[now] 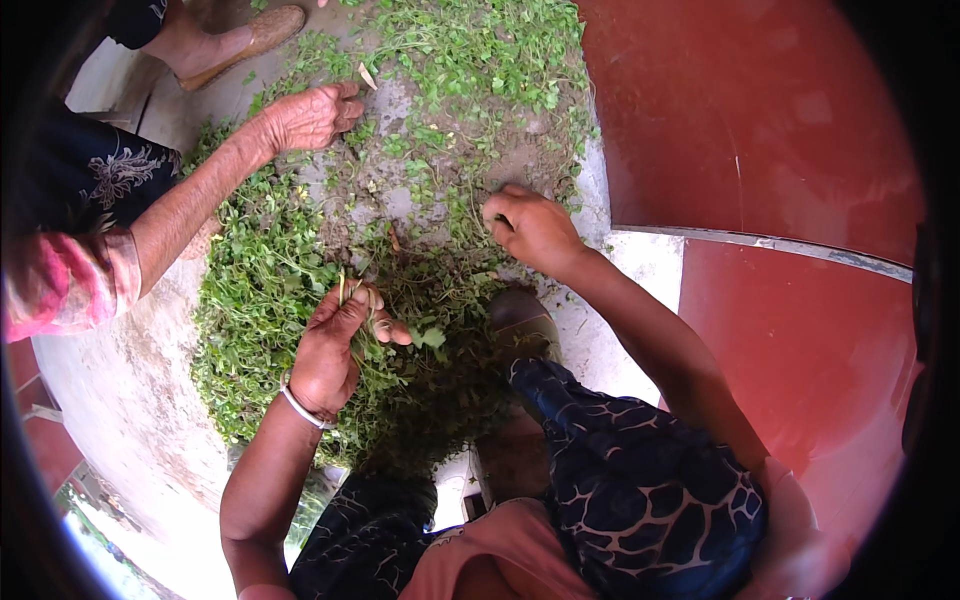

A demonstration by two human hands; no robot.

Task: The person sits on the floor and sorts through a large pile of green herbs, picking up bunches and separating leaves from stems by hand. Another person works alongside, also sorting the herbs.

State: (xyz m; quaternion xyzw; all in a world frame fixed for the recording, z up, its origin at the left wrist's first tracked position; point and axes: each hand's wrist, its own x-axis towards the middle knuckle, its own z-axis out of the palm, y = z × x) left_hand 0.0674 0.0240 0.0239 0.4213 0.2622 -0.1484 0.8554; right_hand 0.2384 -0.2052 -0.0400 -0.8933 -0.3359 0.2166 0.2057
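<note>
My left hand (335,345), with a white bangle at the wrist, is closed on a few leafy green herb sprigs (428,338). Their pale stems come out between thumb and fingers, above a thick heap of the same greens (265,290). My right hand (532,230) is over the right side of the heap, by a thinner patch of greens and soil. Its thumb and fingers are curled together, and what they hold, if anything, is too small to make out. Another person's hand (315,115) reaches in from the upper left, over the soil and scattered leaves.
More greens (480,50) lie spread at the far side. Red panels (740,110) with a pale edge border the right. My shoe (525,320) touches the heap's near right side. The other person's shoe (250,45) rests on the concrete floor (130,330) at the upper left.
</note>
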